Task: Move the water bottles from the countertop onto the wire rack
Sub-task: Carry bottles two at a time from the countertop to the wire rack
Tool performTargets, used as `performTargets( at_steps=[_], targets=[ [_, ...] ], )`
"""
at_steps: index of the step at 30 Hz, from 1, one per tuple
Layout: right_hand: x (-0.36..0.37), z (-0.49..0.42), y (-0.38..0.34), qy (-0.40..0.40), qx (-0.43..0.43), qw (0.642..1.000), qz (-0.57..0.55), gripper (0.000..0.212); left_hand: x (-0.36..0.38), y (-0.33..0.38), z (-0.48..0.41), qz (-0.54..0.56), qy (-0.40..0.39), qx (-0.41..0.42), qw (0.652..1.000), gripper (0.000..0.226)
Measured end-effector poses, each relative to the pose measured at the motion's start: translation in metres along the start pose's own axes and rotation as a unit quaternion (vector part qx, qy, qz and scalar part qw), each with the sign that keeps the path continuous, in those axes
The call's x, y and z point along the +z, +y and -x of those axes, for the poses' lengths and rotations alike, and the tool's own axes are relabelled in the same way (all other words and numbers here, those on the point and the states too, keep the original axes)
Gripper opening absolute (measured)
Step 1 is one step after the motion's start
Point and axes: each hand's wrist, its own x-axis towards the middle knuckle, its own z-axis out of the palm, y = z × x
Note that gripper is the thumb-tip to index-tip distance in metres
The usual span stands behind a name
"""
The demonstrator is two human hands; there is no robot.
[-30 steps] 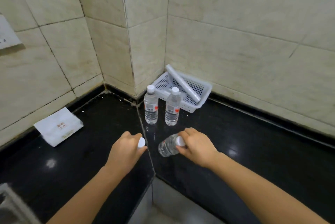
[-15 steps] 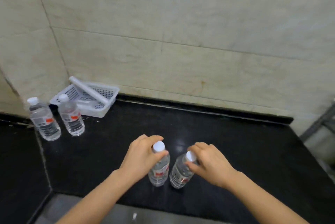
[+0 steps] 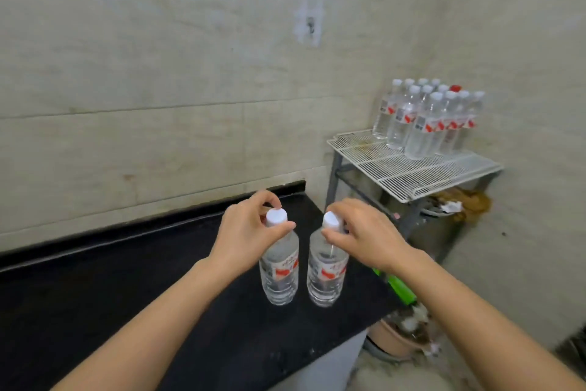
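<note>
My left hand (image 3: 245, 232) grips the neck of a clear water bottle (image 3: 280, 273) with a white cap and red label, held upright above the black countertop (image 3: 126, 289). My right hand (image 3: 364, 235) grips a second, matching bottle (image 3: 326, 276) by its neck, just right of the first. Both bottles hang side by side near the counter's right end. The white wire rack (image 3: 412, 168) stands further right against the wall, with several identical bottles (image 3: 428, 121) grouped at its back.
Under the rack sit a bin and brown clutter (image 3: 456, 203). A green object (image 3: 398, 289) and a pinkish basin (image 3: 396, 336) lie on the floor past the counter's end. A patched spot (image 3: 309, 23) marks the tiled wall.
The view has swung right along the counter with both bottles carried in my hands. The basket and two standing bottles have left the frame, and the wire rack has come into view.
</note>
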Motion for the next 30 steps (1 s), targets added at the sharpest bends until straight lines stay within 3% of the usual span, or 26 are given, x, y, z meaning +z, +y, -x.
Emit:
performTargets(
  at_steps=[6,16,21,30],
  targets=[
    [-0.067,0.008,0.094,0.058,0.083,0.995,-0.004,0.02,0.082,0.076,-0.064,0.071,-0.034,0.062,0.995,0.028],
    [-0.163,-0.007,0.255,0.14,0.139,0.98,-0.014,0.02,0.199,0.19,-0.175,0.21,-0.062,0.124,0.968,0.032],
    [-0.195,-0.019,0.332,0.186,0.167,0.968,-0.006,0.018,0.257,0.24,-0.226,0.213,-0.096,0.161,0.959,0.03],
    [-0.231,-0.068,0.475,0.218,0.145,0.965,-0.03,0.02,0.361,0.301,-0.322,0.198,-0.049,0.152,0.967,0.03]
  ],
)
